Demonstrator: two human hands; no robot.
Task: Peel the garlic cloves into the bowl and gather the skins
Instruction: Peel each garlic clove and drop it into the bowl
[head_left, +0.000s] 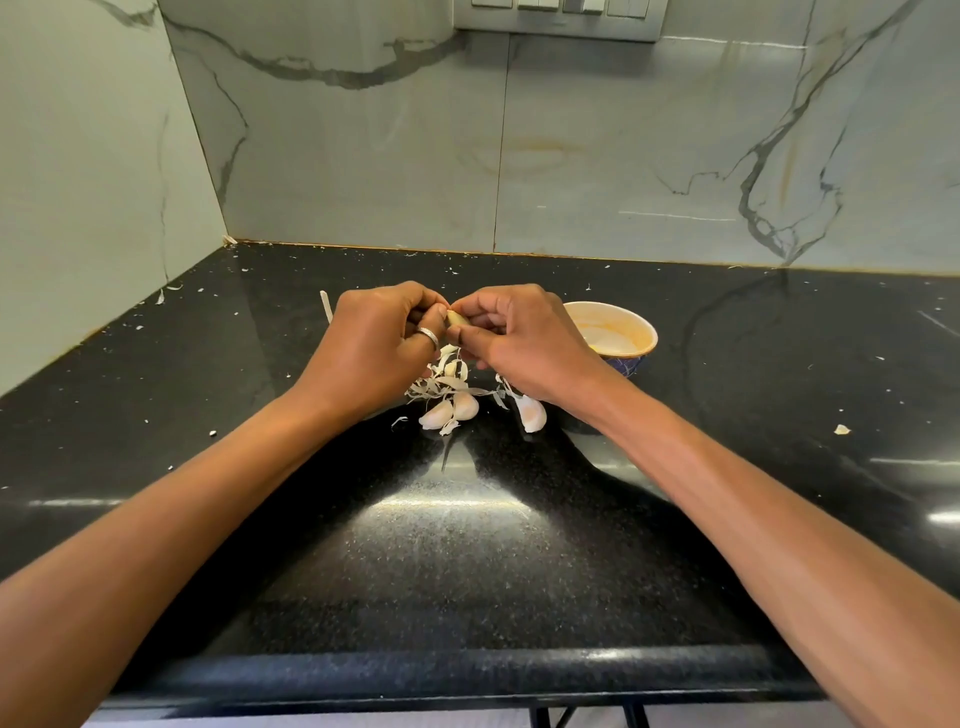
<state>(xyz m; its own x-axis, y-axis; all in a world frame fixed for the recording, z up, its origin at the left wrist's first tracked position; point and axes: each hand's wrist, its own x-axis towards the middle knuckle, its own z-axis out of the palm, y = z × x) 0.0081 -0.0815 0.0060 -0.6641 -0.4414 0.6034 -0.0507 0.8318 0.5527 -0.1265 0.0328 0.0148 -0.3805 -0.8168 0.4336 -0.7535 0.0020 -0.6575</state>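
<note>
The left hand (382, 345) and right hand (511, 338) meet fingertip to fingertip, both curled and pinching one garlic clove (458, 319); below them lie loose skins (441, 382) and unpeeled cloves (449, 410) on the black countertop (467, 545); the bowl (621, 335) sits just beside the right hand.

Pretty clearly a home kitchen corner: glossy black speckled granite countertop (467, 545) with a rounded near edge, marble-look backsplash panels (363, 156) on the far and left walls, a switch plate (556, 15) up top, plus garlic cloves (449, 410), papery skins (441, 376) and a small bowl (636, 322) mid-counter.
</note>
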